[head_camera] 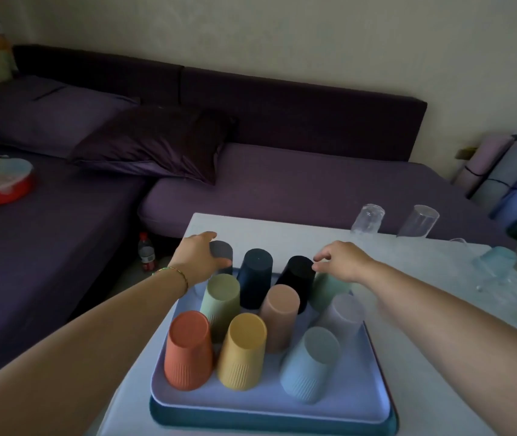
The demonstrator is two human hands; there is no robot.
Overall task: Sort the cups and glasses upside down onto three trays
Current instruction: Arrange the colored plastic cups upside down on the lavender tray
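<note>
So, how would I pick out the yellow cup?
Look at the lilac tray on the white table. In its nearest row, the yellow cup stands upside down between the orange-red cup and the pale blue cup. No other cup is yellow.

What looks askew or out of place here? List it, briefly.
The lavender tray sits stacked on a teal tray, slightly offset. Two clear glasses stand off any tray at the table's far edge. A pale blue cup at right seems tipped over, though blur leaves that uncertain. Nothing looks spilled.
</note>
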